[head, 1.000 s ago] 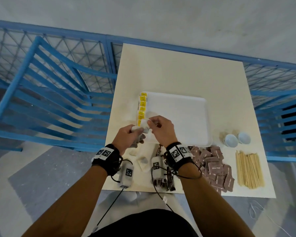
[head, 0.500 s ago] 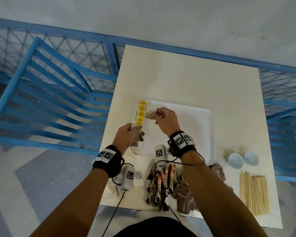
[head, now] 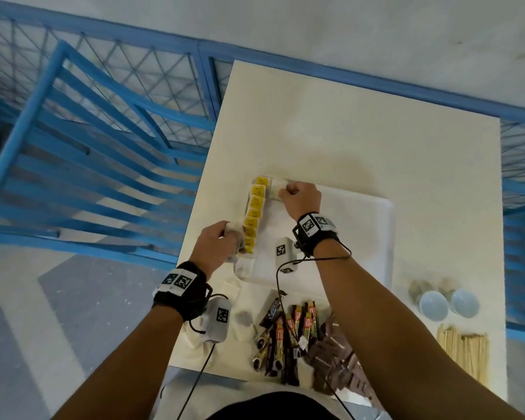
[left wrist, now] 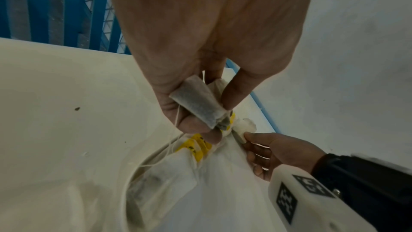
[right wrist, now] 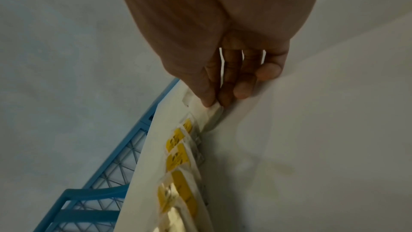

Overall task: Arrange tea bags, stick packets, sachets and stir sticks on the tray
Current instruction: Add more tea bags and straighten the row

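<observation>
Where the white tray (head: 361, 237) lies on the cream bench (head: 346, 131), a row of yellow-tagged tea bags (head: 255, 213) runs along its left edge. Right hand (head: 302, 200), far left corner of tray: thumb and fingers pinch one tea bag (head: 275, 189) at the far end of the row. Left hand (head: 214, 248), near left corner of tray: grip closed around a bunch of tea bags (left wrist: 198, 103), strings trailing. Loose tea bags (head: 243, 324): bench, near left. Stick packets (head: 288, 331): near edge, in a heap. Brown sachets (head: 337, 359): just right of the packets. Stir sticks (head: 464, 353): near right. Two small white cups (head: 447, 303): right of tray.
</observation>
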The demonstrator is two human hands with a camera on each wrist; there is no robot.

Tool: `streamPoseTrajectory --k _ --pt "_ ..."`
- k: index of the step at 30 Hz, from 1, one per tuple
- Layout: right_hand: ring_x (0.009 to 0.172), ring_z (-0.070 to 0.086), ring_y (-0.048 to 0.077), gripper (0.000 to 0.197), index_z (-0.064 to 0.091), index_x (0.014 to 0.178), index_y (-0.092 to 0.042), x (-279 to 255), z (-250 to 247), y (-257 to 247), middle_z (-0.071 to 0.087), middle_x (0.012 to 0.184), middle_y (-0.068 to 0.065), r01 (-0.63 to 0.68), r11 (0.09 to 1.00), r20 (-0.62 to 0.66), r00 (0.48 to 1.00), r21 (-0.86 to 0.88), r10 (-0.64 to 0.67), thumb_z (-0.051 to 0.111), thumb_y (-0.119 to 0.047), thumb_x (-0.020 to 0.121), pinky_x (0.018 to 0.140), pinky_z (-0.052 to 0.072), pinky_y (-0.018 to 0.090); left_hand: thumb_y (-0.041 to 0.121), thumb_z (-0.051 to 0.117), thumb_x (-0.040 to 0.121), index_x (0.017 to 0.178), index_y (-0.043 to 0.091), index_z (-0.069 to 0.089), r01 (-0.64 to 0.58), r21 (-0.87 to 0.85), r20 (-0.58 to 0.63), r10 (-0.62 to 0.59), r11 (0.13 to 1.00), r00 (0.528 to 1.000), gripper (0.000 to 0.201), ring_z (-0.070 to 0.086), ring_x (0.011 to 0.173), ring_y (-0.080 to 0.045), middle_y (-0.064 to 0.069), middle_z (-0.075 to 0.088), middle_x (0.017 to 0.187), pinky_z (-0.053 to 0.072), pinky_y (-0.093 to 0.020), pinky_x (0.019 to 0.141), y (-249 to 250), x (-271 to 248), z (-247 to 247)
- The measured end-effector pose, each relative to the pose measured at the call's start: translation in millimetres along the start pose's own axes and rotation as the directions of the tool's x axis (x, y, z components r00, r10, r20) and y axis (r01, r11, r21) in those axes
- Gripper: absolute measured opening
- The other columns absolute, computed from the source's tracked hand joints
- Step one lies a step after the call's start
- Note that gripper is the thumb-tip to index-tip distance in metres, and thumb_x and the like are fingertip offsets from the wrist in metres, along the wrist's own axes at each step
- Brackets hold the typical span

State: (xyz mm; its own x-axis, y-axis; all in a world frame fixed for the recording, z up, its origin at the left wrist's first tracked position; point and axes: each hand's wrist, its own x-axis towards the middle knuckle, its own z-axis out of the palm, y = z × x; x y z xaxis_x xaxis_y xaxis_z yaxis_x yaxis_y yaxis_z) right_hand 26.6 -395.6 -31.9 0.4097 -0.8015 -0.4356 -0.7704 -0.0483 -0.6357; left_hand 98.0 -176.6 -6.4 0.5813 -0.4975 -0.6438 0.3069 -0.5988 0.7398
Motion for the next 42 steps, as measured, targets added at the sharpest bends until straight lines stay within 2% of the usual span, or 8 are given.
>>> streamPoseTrajectory --k 7,15,20,23,29,31,35,42 --pt "0.097 0.070 0.024 0.019 0.078 0.098 -0.013 1.4 4.0 -4.2 0.077 0.094 0.006 -0.008 1.000 -0.046 0.999 0.024 0.009 0.076 -0.021 0.081 0.086 0.054 0.028 0.012 0.060 0.098 0.102 0.006 0.072 0.006 0.002 0.008 -0.006 1.000 1.000 0.014 0.071 0.066 -0.012 -0.006 0.072 0.082 0.055 -0.029 0.055 4.6 -0.1 -1.4" --pt "0.104 0.066 0.023 0.023 0.074 0.103 -0.012 -2.0 4.3 -2.2 0.074 0.095 0.001 -0.036 0.999 -0.041 0.998 0.026 0.037 0.074 -0.024 0.083 0.084 0.041 0.020 0.010 0.060 0.096 0.094 0.007 0.070 0.005 -0.007 -0.007 -0.005 1.000 1.000 0.011 0.071 0.063 -0.009 -0.001 0.073 0.077 0.054 -0.025 0.054 8.9 -0.9 -0.9" --pt "0.087 0.063 0.015 0.019 0.067 0.108 -0.016 -29.0 -1.3 -2.2 0.065 0.086 -0.006 0.036 0.994 -0.100 0.995 0.103 -0.026 0.068 -0.022 0.090 0.078 0.045 0.025 0.010 0.064 0.097 0.084 0.013 0.065 -0.032 -0.021 -0.018 0.032 0.999 0.999 0.013 0.069 0.069 -0.013 -0.002 0.070 0.072 0.051 -0.026 0.053 9.0 -1.5 -1.1" --pt "0.079 0.063 0.005 0.009 0.073 0.098 -0.019 -55.8 3.7 -4.9 0.070 0.086 -0.010 0.140 0.979 0.028 0.989 0.147 -0.145 0.069 -0.023 0.090 0.081 0.051 0.022 0.015 0.066 0.097 0.085 0.015 0.065 -0.034 -0.076 0.007 0.035 0.997 0.999 0.013 0.065 0.076 -0.024 -0.009 0.068 0.074 0.046 -0.028 0.055 6.8 -1.4 -1.1" --pt "0.075 0.060 -0.009 0.008 0.075 0.095 -0.020 -86.6 18.2 -4.8 0.069 0.083 -0.015 0.234 0.960 0.281 0.921 0.156 -0.270 0.073 -0.027 0.091 0.071 0.043 0.004 0.022 0.069 0.097 0.106 0.012 0.066 -0.045 -0.056 0.007 0.046 0.997 0.999 0.014 0.065 0.068 -0.011 -0.006 0.077 0.088 0.052 -0.028 0.059 10.2 -8.7 1.8" --pt "0.075 0.062 -0.006 0.007 0.075 0.094 -0.019 -88.2 19.1 -5.3 0.069 0.082 -0.014 0.227 0.959 0.284 0.920 0.172 -0.269 0.074 -0.024 0.090 0.073 0.046 0.008 0.024 0.070 0.097 0.106 0.011 0.066 -0.039 -0.056 0.008 0.040 0.998 0.999 0.016 0.068 0.071 -0.012 -0.006 0.077 0.089 0.052 -0.026 0.058 9.0 -9.4 0.9" --pt "0.072 0.066 0.009 0.006 0.073 0.084 -0.027 -86.7 19.1 -6.5 0.073 0.080 -0.008 0.144 0.947 0.277 0.934 0.286 -0.226 0.079 -0.023 0.085 0.082 0.059 0.036 0.019 0.067 0.099 0.104 0.007 0.069 -0.032 -0.087 0.018 0.033 0.996 0.999 0.014 0.073 0.077 -0.020 -0.010 0.077 0.087 0.052 -0.025 0.056 6.4 -11.6 0.8" --pt "0.071 0.065 0.012 0.007 0.070 0.089 -0.028 -87.3 15.0 -6.9 0.072 0.084 -0.006 0.116 0.945 0.211 0.960 0.305 -0.186 0.077 -0.031 0.087 0.081 0.059 0.037 0.020 0.061 0.102 0.101 0.004 0.069 -0.036 -0.145 0.044 0.043 0.989 0.998 0.018 0.074 0.079 -0.023 -0.004 0.079 0.088 0.052 -0.034 0.066 8.3 -15.5 2.4"
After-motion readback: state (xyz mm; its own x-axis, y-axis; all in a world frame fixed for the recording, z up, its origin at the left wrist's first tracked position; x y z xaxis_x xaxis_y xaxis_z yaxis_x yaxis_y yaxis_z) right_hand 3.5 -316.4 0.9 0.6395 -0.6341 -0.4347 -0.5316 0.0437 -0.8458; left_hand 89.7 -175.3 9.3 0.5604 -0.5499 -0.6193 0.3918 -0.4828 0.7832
